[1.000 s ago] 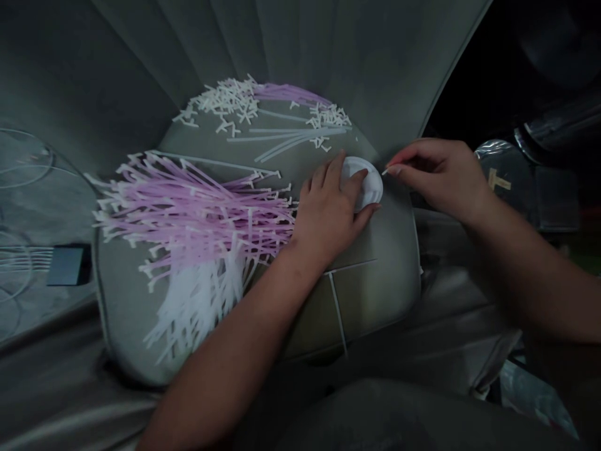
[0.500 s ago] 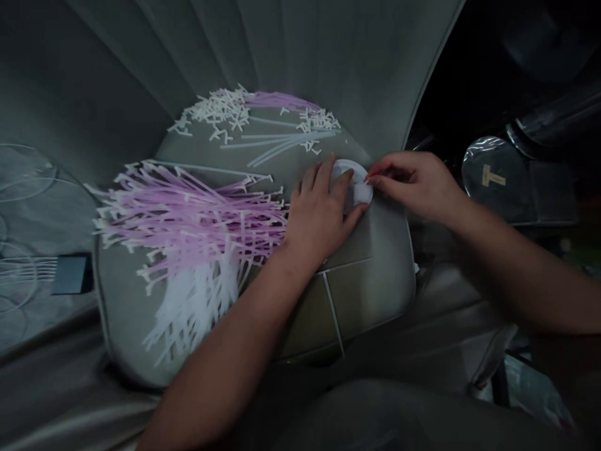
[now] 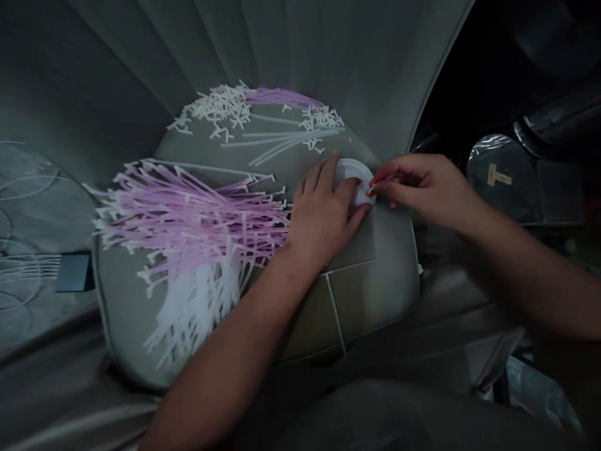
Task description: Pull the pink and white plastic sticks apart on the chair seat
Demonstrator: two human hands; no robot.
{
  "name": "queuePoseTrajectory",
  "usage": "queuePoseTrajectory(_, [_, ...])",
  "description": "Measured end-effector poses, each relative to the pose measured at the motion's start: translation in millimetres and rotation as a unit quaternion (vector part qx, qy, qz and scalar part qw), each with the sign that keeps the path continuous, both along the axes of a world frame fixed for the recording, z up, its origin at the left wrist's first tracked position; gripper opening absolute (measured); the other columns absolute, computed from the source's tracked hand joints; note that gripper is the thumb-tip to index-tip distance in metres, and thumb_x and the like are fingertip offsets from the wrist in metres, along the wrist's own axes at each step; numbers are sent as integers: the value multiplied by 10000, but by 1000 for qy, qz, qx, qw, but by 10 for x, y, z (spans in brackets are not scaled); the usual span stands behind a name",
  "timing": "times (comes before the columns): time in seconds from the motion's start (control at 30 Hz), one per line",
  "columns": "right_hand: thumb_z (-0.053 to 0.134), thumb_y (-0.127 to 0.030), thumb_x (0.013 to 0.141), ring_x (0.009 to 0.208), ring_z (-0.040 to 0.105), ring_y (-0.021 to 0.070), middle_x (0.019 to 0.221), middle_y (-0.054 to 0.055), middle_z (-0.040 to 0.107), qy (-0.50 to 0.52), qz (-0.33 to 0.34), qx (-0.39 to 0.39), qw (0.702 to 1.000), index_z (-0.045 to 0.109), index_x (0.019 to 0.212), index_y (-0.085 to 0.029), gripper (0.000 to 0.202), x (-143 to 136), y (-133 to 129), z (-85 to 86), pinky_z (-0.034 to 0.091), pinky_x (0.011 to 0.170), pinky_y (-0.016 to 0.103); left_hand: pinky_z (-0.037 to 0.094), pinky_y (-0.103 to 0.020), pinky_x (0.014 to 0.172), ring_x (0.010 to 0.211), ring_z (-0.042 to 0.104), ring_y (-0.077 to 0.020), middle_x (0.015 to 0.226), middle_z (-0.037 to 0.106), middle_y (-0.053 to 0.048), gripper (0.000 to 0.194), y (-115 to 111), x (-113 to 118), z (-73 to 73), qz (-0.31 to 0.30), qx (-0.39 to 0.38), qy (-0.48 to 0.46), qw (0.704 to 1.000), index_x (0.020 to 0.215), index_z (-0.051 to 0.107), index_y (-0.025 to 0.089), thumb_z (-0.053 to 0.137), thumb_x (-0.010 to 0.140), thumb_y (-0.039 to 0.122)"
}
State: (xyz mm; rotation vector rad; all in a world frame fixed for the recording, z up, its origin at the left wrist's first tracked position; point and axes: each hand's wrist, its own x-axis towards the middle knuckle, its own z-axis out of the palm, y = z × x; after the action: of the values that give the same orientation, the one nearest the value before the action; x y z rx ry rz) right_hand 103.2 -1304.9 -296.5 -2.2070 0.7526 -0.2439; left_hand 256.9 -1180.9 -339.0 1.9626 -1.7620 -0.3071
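Note:
My left hand point(image 3: 323, 203) lies palm down over a shallow round white dish-like thing point(image 3: 355, 168), with the index finger bent onto it and the thumb along its near edge, gripping it. Close to its right rim, my right hand point(image 3: 417, 188) is closed in a pinch on a small white piece point(image 3: 370, 189), too small to name. Left of my left hand is a heap of lilac strips with white ends point(image 3: 201, 213). White strips point(image 3: 197, 300) fan out below that heap. What lies beneath my left palm is hidden.
The things lie on a grey padded seat point(image 3: 394, 269). More white-ended pieces point(image 3: 220, 106) and pale loose strips point(image 3: 291, 139) are at its back. Two thin strips point(image 3: 335, 313) lie in front. A dark block point(image 3: 74, 272) with pale lines stands left; a clear-wrapped round item point(image 3: 500, 175) is right.
My right hand has drawn slightly right and turned a little, and the small white piece now shows at its fingertips. My left hand stays on the round white thing. The view has shifted slightly.

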Motion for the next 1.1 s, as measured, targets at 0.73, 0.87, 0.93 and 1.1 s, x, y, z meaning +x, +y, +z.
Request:
queuePoseTrajectory(0.73, [689,-298,828,573,548,124,676,-16,632,-20,-71,46,996,715,851,-233,73,22,20,17,413,517,268,362,-461,1129,1371,432,-302,1463,485,-115,282,-19,21,-56,11,-60,36,997,1068,593,203,668,852,368])
queuePoseTrajectory(0.87, [692,-318,824,585,545,130,662,-18,627,-17,-61,35,997,717,852,-232,94,17,8,-6,408,521,270,355,-460,1134,1376,421,-306,1460,487,-121,323,-12,23,-16,0,-50,46,998,1094,600,200,647,865,422])
queuePoseTrajectory(0.93, [693,-304,822,589,545,136,652,-19,624,-12,-57,39,998,724,857,-233,85,17,5,-2,409,530,278,353,-466,1132,1374,421,-309,1453,493,-127,328,-10,28,1,0,-48,51,998,1099,606,192,620,883,439])
queuePoseTrajectory(1.1, [703,-273,807,597,552,146,665,-13,647,-3,-54,50,997,729,837,-229,59,27,15,31,426,548,297,364,-480,1124,1359,436,-313,1452,501,-117,312,-10,35,-10,4,-39,53,998,1123,635,196,619,885,398])
